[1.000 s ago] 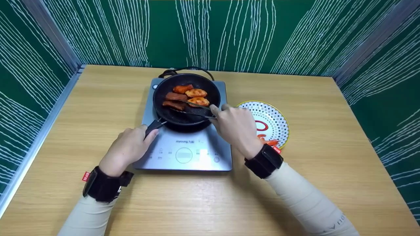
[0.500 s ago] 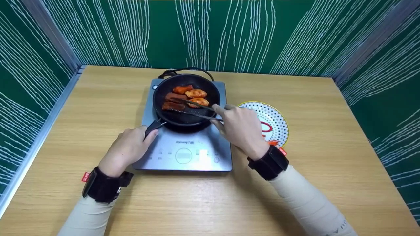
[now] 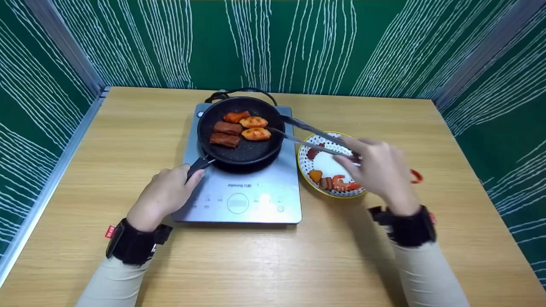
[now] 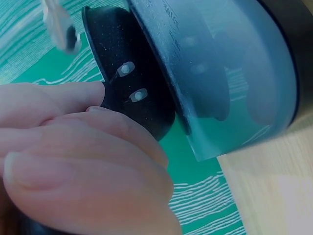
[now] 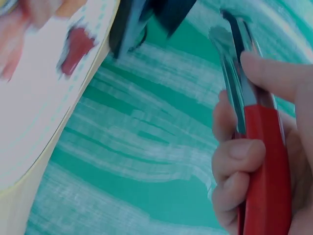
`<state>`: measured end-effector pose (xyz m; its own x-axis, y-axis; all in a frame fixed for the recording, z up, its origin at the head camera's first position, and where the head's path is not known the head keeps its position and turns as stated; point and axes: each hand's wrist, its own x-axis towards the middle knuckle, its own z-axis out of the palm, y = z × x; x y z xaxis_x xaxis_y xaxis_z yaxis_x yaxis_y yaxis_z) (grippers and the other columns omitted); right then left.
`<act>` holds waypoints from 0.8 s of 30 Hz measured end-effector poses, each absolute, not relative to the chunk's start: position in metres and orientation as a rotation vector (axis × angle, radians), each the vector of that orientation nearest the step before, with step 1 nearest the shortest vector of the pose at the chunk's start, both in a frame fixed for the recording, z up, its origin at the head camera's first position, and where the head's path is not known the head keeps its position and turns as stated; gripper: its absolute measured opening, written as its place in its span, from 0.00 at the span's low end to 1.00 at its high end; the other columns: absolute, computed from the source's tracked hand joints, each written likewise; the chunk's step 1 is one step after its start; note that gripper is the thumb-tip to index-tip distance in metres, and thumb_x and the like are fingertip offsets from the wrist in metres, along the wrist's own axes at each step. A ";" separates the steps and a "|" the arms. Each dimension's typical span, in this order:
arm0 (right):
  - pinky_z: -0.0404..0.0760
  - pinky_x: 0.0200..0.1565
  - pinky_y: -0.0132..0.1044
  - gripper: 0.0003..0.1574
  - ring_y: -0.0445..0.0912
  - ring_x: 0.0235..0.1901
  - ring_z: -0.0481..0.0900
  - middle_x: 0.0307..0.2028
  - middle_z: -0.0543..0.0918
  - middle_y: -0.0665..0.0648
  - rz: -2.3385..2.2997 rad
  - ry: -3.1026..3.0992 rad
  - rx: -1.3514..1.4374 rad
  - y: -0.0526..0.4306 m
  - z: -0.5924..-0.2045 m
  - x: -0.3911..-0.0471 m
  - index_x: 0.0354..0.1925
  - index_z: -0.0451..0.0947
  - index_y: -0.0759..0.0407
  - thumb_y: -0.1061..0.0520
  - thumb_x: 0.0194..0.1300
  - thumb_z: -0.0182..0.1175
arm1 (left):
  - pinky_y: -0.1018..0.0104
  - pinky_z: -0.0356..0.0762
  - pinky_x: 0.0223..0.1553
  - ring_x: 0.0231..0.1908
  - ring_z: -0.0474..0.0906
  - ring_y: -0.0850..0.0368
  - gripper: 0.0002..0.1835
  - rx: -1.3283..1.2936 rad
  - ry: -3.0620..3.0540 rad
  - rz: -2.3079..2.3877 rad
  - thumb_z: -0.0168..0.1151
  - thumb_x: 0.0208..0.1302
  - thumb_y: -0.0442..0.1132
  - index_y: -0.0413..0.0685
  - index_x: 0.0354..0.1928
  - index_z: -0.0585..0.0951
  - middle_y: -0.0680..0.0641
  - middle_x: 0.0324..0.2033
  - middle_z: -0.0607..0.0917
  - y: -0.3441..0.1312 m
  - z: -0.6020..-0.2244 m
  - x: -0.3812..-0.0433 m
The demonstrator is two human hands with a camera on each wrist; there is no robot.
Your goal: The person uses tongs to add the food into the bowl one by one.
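My left hand [image 3: 164, 192] grips the black handle of a frying pan [image 3: 251, 155], which sits on an induction cooker [image 3: 264, 209]. In the pan lie two brown meat slabs [image 3: 225, 140], two golden chicken wing pieces [image 3: 256, 134] and a reddish wing piece [image 3: 236, 116]. My right hand [image 3: 377, 170] holds metal tongs [image 3: 318, 131] above a dotted plate [image 3: 326, 164]. The tips of the tongs are apart near the pan's right rim, with nothing visible between them. In the right wrist view the fingers curl round the red handles [image 5: 266, 171].
Shrimp [image 3: 341, 183], a brown chunk [image 3: 326, 183], an orange piece [image 3: 315, 175] and a dark red piece [image 3: 313, 152] lie on the plate. A black cord [image 3: 256, 88] runs behind the cooker. Green patterned panels [image 3: 213, 51] enclose the wooden table [image 3: 239, 264].
My right hand has drawn the tongs rightward, away from the meat slabs, uncovering more of the plate. The lower slab now lies flat. My left hand stays on the pan handle.
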<state>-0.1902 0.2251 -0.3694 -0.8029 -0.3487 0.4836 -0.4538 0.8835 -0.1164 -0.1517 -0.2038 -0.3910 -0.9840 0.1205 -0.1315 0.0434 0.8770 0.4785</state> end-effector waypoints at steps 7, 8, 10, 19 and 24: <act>0.64 0.22 0.38 0.33 0.47 0.22 0.75 0.32 0.86 0.55 0.273 -2.771 0.492 0.274 -0.376 -0.188 0.57 0.81 0.48 0.32 0.60 0.63 | 0.61 0.62 0.24 0.24 0.70 0.50 0.23 0.126 2.881 0.742 0.44 0.76 0.58 0.46 0.33 0.73 0.48 0.22 0.68 -0.204 -0.391 -0.152; 0.63 0.23 0.39 0.34 0.47 0.22 0.73 0.29 0.84 0.54 0.272 -2.794 0.482 0.278 -0.376 -0.188 0.57 0.81 0.47 0.31 0.60 0.63 | 0.61 0.62 0.24 0.24 0.69 0.51 0.23 0.125 2.878 0.744 0.44 0.76 0.58 0.46 0.33 0.73 0.48 0.22 0.67 -0.204 -0.391 -0.152; 0.62 0.23 0.39 0.34 0.46 0.21 0.69 0.24 0.79 0.52 0.276 -2.824 0.466 0.287 -0.376 -0.190 0.57 0.81 0.46 0.30 0.60 0.62 | 0.61 0.62 0.24 0.23 0.69 0.51 0.23 0.124 2.873 0.748 0.43 0.76 0.58 0.46 0.33 0.72 0.48 0.22 0.67 -0.204 -0.391 -0.152; 0.62 0.25 0.41 0.44 0.48 0.24 0.68 0.23 0.75 0.52 0.295 -2.955 0.411 0.316 -0.381 -0.195 0.60 0.79 0.46 0.21 0.56 0.56 | 0.61 0.63 0.24 0.24 0.70 0.51 0.24 0.108 2.852 0.753 0.43 0.75 0.59 0.45 0.34 0.73 0.47 0.22 0.69 -0.204 -0.391 -0.152; 0.61 0.26 0.41 0.44 0.49 0.24 0.67 0.22 0.73 0.52 0.277 -3.009 0.381 0.323 -0.384 -0.198 0.60 0.79 0.45 0.22 0.54 0.59 | 0.61 0.63 0.23 0.23 0.70 0.51 0.25 0.123 2.857 0.747 0.42 0.75 0.60 0.46 0.33 0.72 0.47 0.22 0.69 -0.205 -0.392 -0.151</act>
